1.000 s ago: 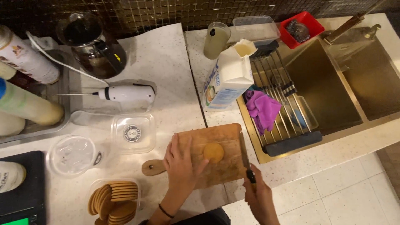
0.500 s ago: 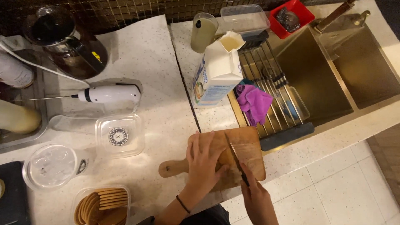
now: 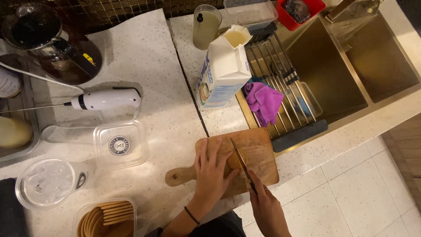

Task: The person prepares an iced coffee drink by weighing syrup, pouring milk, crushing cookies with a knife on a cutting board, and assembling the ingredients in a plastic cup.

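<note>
From the head camera, a small round golden-brown baked piece [image 3: 234, 160] lies near the middle of a rectangular wooden cutting board with a short handle [image 3: 258, 147], which sits on the pale speckled counter [image 3: 162, 79] just beside the brass-coloured sink [image 3: 333, 74]. The left hand [image 3: 212, 172] lies flat on the board, fingers held close together and curved over the piece's left side to pin it. The right hand [image 3: 266, 208] is wrapped around the dark handle of a slim kitchen knife [image 3: 240, 160], whose blade crosses the piece. To cut well, I would tuck the left fingertips back from the blade, keep the edge upright and draw it evenly, so the piece neither slides nor crumbles.
</note>
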